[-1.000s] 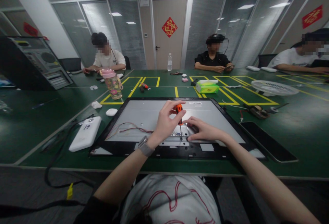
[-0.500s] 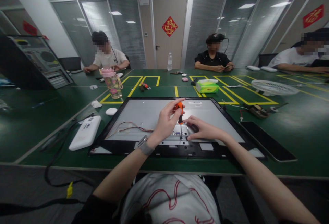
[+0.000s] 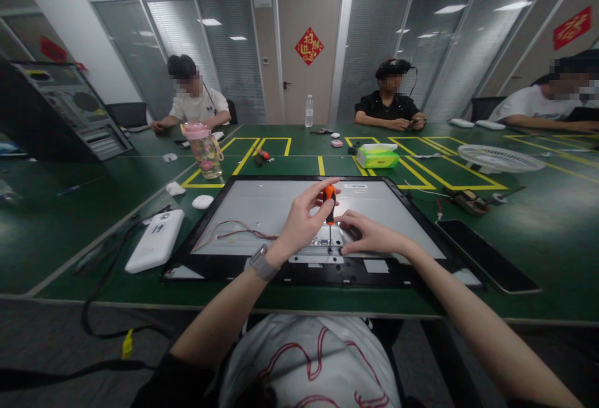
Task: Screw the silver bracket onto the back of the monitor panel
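My left hand [image 3: 305, 218] is closed around the handle of an orange and black screwdriver [image 3: 330, 199]. The shaft points straight down, its tip at the lower edge of a metal bracket [image 3: 304, 258]. That bracket lies on a flat display panel [image 3: 262, 199] with a black frame, which rests on the table. Just right of the shaft, my right hand [image 3: 367, 235] has thumb and index finger spread apart, touching the bracket area. Its other fingers are curled and partly hidden. Thin wires [image 3: 238, 228] run over the panel left of my left hand.
On the green table [image 3: 107, 208] a white power bank [image 3: 155, 241] and pink-lidded bottle [image 3: 204, 152] stand left of the panel. A black phone [image 3: 486, 255] lies at right; a green tissue pack [image 3: 378, 156] and white fan grille [image 3: 500, 158] are farther back. Several people sit opposite.
The screwdriver handle has turned slightly in my left hand and stands a little more upright. My right hand has stayed in place.
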Available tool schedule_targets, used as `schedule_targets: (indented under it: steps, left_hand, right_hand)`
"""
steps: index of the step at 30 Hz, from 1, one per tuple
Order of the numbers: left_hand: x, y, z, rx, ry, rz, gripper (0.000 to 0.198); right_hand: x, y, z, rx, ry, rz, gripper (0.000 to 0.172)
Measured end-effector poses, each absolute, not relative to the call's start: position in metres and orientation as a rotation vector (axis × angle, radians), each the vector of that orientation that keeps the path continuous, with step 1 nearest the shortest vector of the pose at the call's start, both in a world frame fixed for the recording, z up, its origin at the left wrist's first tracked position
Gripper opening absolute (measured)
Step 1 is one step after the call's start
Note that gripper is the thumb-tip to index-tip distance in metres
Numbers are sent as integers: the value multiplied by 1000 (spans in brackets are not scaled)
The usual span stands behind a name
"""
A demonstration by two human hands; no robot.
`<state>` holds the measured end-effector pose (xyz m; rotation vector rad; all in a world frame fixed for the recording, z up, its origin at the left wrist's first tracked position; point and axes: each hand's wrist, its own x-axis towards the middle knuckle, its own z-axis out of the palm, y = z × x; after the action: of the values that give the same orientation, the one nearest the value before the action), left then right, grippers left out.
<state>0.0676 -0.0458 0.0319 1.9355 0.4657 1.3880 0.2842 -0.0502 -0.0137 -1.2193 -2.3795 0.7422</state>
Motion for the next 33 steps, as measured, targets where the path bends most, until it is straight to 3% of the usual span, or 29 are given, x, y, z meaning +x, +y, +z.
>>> schedule_targets:
  steps: [13,18,23,27,33]
  left_hand:
    - [66,-44,34,2065,592,1540,31]
    - [64,-43,34,2127,481,1392,50]
    - [64,-42,33,2223,541,1498,45]
    - [63,-41,33,2209,462,1401,55]
    - [60,-43,35,2417,424,1581,43]
  right_hand:
    - [286,-49,-16,-1207,-2394,732,71]
    - [285,-49,-16,-1216,-2383,735,69]
    - [285,-49,-17,-1201,-2376,725,71]
    - [285,-49,-17,-1208,-2390,721,67]
    - [285,-49,-16,-1190,-2375,734,64]
